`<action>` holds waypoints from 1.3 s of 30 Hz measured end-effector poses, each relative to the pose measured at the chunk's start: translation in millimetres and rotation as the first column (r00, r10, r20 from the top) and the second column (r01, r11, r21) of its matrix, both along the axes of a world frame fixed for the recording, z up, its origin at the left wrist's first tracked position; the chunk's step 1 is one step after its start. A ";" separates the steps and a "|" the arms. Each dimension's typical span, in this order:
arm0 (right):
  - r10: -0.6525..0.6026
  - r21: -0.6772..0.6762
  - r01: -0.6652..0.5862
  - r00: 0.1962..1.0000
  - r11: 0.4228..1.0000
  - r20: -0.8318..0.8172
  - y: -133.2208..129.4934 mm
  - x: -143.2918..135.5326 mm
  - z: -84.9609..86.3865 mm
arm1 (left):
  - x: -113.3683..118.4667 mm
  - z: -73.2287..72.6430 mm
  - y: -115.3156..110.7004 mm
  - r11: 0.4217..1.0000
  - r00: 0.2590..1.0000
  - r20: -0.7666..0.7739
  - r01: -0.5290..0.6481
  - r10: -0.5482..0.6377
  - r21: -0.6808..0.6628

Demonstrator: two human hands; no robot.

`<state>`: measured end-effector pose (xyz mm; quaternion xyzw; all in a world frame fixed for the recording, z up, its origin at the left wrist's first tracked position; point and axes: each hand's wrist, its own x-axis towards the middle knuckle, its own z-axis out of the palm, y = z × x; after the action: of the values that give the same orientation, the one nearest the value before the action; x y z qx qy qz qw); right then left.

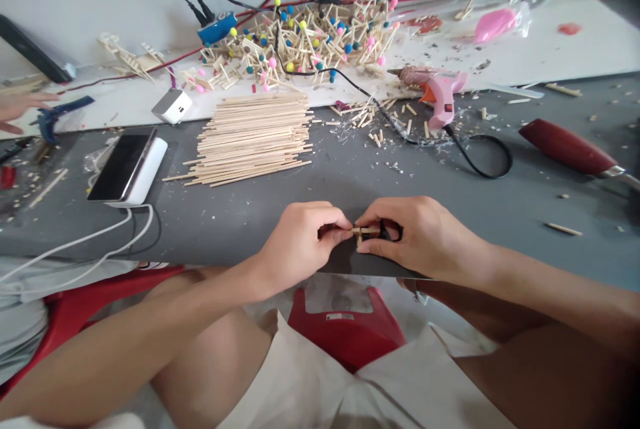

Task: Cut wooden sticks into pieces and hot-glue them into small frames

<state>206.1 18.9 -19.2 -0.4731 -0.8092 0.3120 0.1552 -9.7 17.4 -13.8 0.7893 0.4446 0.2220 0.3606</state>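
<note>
Near the table's [235, 219] front edge, the small wooden piece [358, 231] might drop off if the pinch loosens. The left hand [305, 235] pinches it between thumb and fingertips; the right hand [427, 235], partly curled, grips a black tool [393, 230] (its exact kind is unclear). Toward the far edge lie thin sticks [255, 139], then a pink glue gun [443, 92].

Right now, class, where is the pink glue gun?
In the head view, the pink glue gun lies right of centre, beyond the right hand, with short wooden bits scattered to its left.
</note>
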 end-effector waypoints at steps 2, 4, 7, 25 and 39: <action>-0.002 -0.004 0.002 1.000 1.000 0.007 0.1 -0.3 0.5 | 0.1 0.3 0.1 1.000 1.000 0.002 0.002 -0.002 0.003; -0.001 -0.007 0.001 1.000 1.000 0.009 0.3 -0.6 0.9 | -0.1 0.3 0.2 1.000 1.000 0.003 0.002 -0.002 0.006; -0.003 -0.011 0.003 1.000 1.000 0.015 0.4 -0.6 1.6 | -0.5 0.2 0.0 1.000 1.000 0.000 0.000 0.000 0.003; -0.034 -0.047 0.035 0.999 0.998 0.025 0.5 -1.1 2.4 | -0.4 -2.3 -0.4 1.000 1.000 0.020 -0.019 0.019 -0.019; -0.027 -0.042 0.028 0.999 0.999 0.017 0.4 -1.0 -0.2 | 0.7 -1.6 -0.4 1.000 0.999 0.030 -0.015 0.015 -0.016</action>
<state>205.0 19.3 -19.4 -0.4900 -0.7971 0.3227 0.1428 -9.0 17.1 -15.5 0.7797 0.4466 0.2333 0.3717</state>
